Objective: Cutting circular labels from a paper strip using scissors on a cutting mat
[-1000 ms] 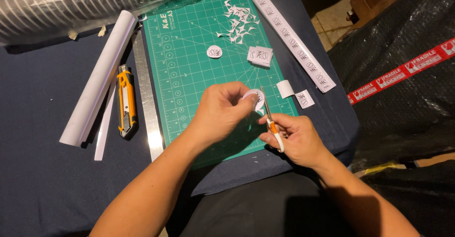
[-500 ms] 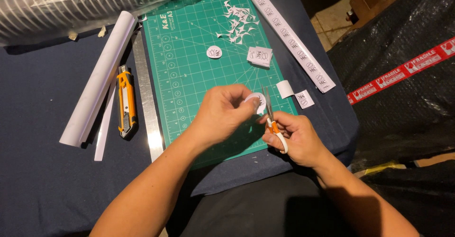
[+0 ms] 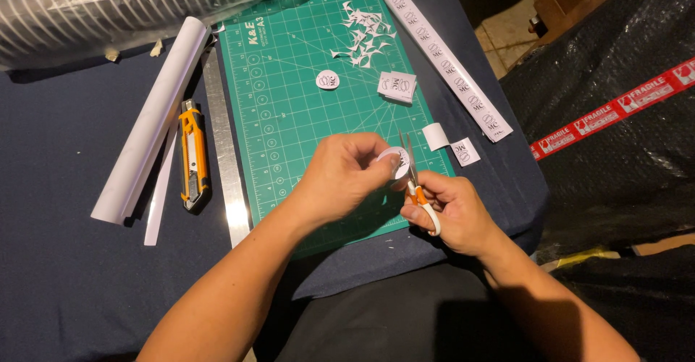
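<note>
Already one cut round label (image 3: 328,80) lies on the green mat (image 3: 289,116), while the left hand (image 3: 344,177) pinches another paper disc (image 3: 396,161) and the right hand (image 3: 452,210) grips small scissors (image 3: 413,177) trimming it, a printed strip (image 3: 449,65) uncut.

Paper disc (image 3: 396,161) mostly covered by left hand (image 3: 346,176) fingers; print on it too small to tell. Scissors (image 3: 414,181) handles buried in right hand (image 3: 452,212), only blades and an orange-white loop showing; blades look parted, edges blurred. Near edge of mat (image 3: 289,80) hidden under both hands. Plastic bundle (image 3: 108,7) far left cut off by top edge. Black wrapped bulk (image 3: 615,152) on right cut off by right edge, contents hidden. Scraps (image 3: 365,36) at far end too small to tell apart. Both forearms cut off by bottom edge.
</note>
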